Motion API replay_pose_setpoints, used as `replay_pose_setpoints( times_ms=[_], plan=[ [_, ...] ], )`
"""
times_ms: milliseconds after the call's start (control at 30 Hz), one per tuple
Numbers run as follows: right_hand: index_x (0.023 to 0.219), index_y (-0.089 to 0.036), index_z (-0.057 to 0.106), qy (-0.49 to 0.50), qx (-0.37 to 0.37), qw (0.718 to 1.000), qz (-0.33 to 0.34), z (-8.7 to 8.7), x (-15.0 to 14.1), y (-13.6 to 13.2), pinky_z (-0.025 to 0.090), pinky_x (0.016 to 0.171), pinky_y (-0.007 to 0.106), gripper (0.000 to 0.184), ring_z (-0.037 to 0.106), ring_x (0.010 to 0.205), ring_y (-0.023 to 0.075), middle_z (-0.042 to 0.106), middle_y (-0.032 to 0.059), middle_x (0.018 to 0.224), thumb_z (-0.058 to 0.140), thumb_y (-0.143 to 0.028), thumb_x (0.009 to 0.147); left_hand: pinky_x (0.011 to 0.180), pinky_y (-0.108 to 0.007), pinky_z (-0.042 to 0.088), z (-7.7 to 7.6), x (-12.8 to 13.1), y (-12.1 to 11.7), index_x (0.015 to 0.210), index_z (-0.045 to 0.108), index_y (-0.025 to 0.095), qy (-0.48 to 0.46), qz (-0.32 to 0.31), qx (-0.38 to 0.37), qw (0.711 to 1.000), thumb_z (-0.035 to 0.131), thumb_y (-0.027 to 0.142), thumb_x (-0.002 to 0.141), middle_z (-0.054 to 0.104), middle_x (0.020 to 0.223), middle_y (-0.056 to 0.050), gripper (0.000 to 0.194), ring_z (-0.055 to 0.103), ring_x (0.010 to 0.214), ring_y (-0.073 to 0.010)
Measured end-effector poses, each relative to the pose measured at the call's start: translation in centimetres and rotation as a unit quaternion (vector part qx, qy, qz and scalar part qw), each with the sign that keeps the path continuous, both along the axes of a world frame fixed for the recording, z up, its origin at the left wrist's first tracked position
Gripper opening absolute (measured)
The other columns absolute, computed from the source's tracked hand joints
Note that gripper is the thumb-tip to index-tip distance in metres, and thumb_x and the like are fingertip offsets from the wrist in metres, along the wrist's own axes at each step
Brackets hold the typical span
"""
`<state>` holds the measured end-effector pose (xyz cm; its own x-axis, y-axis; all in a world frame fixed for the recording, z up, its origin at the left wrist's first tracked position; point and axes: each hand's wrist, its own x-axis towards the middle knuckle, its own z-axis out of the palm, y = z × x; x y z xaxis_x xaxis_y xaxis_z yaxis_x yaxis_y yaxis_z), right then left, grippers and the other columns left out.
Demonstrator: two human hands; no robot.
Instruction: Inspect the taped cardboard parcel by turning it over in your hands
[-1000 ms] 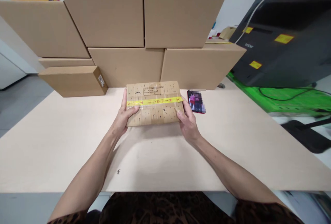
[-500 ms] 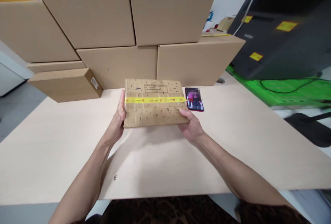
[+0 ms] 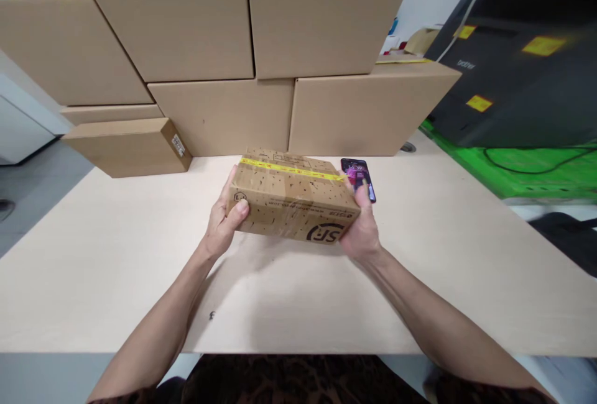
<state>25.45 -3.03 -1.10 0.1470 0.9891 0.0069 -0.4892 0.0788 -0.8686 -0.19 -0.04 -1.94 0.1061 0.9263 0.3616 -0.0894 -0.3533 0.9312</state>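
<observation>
Between my two hands is a brown cardboard box, tilted so that its front side with dark printed lettering faces me. Yellow printed tape runs across its top. My left hand grips the left end, thumb on the front side. At the right end my right hand holds the corner, its thumb up along the edge and some fingers hidden behind or under the box. Just beyond that hand a phone with a lit screen lies on the pale table, partly covered by my fingers.
Large cardboard boxes are stacked along the table's back. A smaller flat box stands at the back left. To the right, a dark machine with yellow labels rests on a green surface, with a cable beside it.
The box has been tipped, so its lettered front side now shows below the top. My left thumb has come round onto that side, and my right hand has shifted up along its end.
</observation>
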Motion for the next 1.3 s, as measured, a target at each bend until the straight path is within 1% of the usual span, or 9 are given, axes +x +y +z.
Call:
replay_pose_setpoints(
  times_ms=[133,333,467,667,833,900,967,1133,1300],
  plan=[
    [0.168,-0.045,0.034,-0.194,0.165,0.967,-0.022,-1.2,1.1,-0.4,0.038,0.130,0.060,0.091,0.028,0.169,0.0325,0.040,-0.0022,0.177,0.039,-0.093,0.091,0.123,-0.054,0.052,0.8,1.1,-0.4,0.130,0.074,0.020,-0.101,-0.020,-0.113,0.988,0.080,0.075,0.082,0.079,0.133,-0.013,0.073,0.062,0.146,-0.0403],
    [0.175,-0.044,0.007,-0.439,0.461,0.769,-0.054,-2.2,3.2,0.9,0.014,0.135,0.076,0.132,0.011,0.170,0.0470,0.010,-0.0002,0.185,0.066,-0.097,0.070,0.117,-0.047,0.058,2.3,0.6,-0.1,0.114,0.078,0.023,-0.188,-0.034,-0.202,0.961,0.090,0.068,0.075,0.084,0.118,-0.008,0.061,0.070,0.136,-0.0361],
    [0.177,-0.038,0.005,-0.523,0.506,0.682,-0.077,-0.7,4.6,1.4,0.021,0.133,0.075,0.139,0.020,0.165,0.0483,0.012,0.0031,0.184,0.085,-0.076,0.069,0.119,-0.047,0.056,1.9,0.0,0.1,0.117,0.079,0.022,-0.203,-0.078,-0.258,0.941,0.084,0.061,0.087,0.084,0.118,-0.009,0.049,0.070,0.137,-0.0346],
    [0.176,-0.034,0.012,-0.551,0.446,0.701,-0.076,-0.3,5.9,1.1,0.033,0.127,0.074,0.134,0.037,0.156,0.0486,0.031,0.0131,0.173,0.087,-0.063,0.068,0.125,-0.052,0.050,1.8,0.4,-0.2,0.130,0.076,0.021,-0.130,-0.110,-0.251,0.953,0.076,0.075,0.087,0.078,0.137,-0.014,0.069,0.062,0.146,-0.0389],
    [0.166,-0.036,0.032,-0.501,0.372,0.775,-0.101,-1.1,5.0,0.7,0.035,0.125,0.072,0.133,0.045,0.148,0.0490,0.045,0.0135,0.160,0.092,-0.071,0.053,0.139,-0.062,0.017,1.6,0.4,-0.4,0.161,0.055,0.030,0.100,0.108,0.004,0.989,0.063,0.073,0.098,0.043,0.177,-0.010,0.078,0.029,0.168,-0.0397],
    [0.164,-0.035,0.033,-0.509,0.385,0.763,-0.107,-1.1,4.6,0.5,0.036,0.123,0.073,0.132,0.045,0.146,0.0510,0.047,0.0146,0.156,0.091,-0.072,0.051,0.139,-0.065,-0.006,1.4,0.8,-0.8,0.167,0.045,0.035,0.220,0.172,0.142,0.949,0.059,0.072,0.099,0.023,0.185,-0.005,0.079,0.008,0.173,-0.0402],
    [0.166,-0.036,0.030,-0.527,0.416,0.731,-0.119,-0.9,4.4,0.2,0.036,0.120,0.074,0.132,0.047,0.143,0.0515,0.047,0.0147,0.155,0.089,-0.072,0.054,0.136,-0.066,-0.015,1.3,1.7,-1.7,0.173,0.031,0.039,0.307,0.154,0.255,0.904,0.051,0.074,0.102,0.014,0.187,-0.002,0.081,0.004,0.173,-0.0392],
    [0.169,-0.035,0.026,-0.549,0.448,0.688,-0.156,-0.6,4.2,0.0,0.039,0.116,0.073,0.129,0.051,0.135,0.0498,0.048,0.0152,0.153,0.084,-0.071,0.059,0.141,-0.054,0.013,2.1,4.8,-4.5,0.177,0.002,0.021,0.408,0.036,0.404,0.818,0.040,0.071,0.107,0.023,0.183,-0.014,0.094,0.017,0.172,-0.0330],
    [0.173,-0.035,0.023,-0.532,0.461,0.690,-0.168,-0.8,4.2,0.1,0.043,0.113,0.073,0.128,0.054,0.132,0.0484,0.051,0.0150,0.152,0.084,-0.062,0.064,0.138,-0.046,0.029,3.5,6.1,-5.3,0.177,0.004,0.019,0.418,-0.011,0.482,0.770,0.055,0.024,0.108,0.051,0.171,-0.009,0.087,0.022,0.171,-0.0228]
  ],
)
